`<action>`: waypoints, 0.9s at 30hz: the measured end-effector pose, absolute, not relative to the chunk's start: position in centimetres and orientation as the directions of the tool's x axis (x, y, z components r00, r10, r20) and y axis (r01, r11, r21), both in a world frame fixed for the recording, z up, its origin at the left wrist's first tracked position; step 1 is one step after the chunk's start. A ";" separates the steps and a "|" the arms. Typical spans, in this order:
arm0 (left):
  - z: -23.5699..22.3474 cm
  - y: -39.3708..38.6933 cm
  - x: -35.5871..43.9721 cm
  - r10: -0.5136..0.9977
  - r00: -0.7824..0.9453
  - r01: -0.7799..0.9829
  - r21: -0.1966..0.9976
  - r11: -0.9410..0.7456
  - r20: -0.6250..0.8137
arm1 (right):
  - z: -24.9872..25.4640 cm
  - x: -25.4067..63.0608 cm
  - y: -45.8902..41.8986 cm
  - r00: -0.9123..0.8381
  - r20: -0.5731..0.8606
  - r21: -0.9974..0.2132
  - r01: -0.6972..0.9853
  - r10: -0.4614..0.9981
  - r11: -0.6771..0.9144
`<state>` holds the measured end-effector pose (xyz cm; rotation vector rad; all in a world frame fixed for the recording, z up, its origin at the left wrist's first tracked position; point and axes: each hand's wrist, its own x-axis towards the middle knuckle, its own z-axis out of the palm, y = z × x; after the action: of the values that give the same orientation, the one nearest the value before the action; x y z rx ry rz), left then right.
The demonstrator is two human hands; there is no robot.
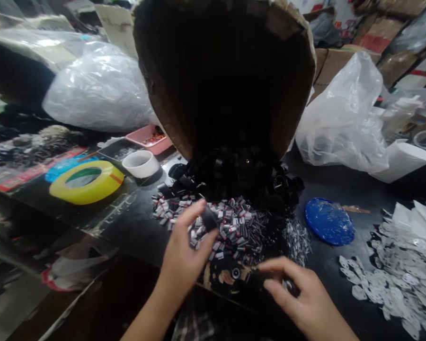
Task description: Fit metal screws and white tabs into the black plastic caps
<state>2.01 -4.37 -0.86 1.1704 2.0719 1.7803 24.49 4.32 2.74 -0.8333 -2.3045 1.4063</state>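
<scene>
Between the thumb and fingers of my left hand [186,248] is a black round plastic part [209,219], held above a pile of small grey-and-white cylinders [234,222] with red marks. My right hand [298,291] is closed lower down by the table's front edge. Something dark is at its fingertips and a shiny bit [288,286] shows by the palm; their kind is too dark to tell. A small round part with a metal centre [235,273] stands on the table between my hands. Black parts [220,170] spill from the mouth of a large cardboard drum [298,123].
Yellow tape [102,189] and a white roll [140,163] lie left, near a pink tray [163,144]. Thin metal pins [296,241], a blue lid [328,221] and many flat whitish pieces [394,284] lie right. Plastic bags [99,90] stand behind.
</scene>
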 end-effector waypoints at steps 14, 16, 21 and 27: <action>-3.2 -7.2 10.7 0.751 -0.472 -0.622 0.778 0.087 -0.461 | 2.7 21.8 4.2 -0.731 -0.177 -0.866 0.433 0.660 0.248; -3.0 -7.4 10.4 0.703 -0.523 -0.683 0.731 -0.007 -0.482 | 2.5 21.2 4.5 -0.778 -0.149 -0.839 0.426 0.610 0.338; -2.2 -6.5 8.7 0.650 -0.596 -0.672 0.736 -0.084 -0.471 | 2.2 17.6 6.1 -0.800 0.065 -0.411 0.524 0.597 0.746; -2.3 -4.7 6.4 0.667 -0.610 -0.675 0.722 -0.153 -0.428 | 1.6 15.0 6.7 -0.814 0.071 -0.170 0.560 0.577 0.811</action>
<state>6.37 -4.67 -2.29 -0.0098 1.1859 1.8844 15.01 6.73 1.55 -0.9054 -2.8750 0.2141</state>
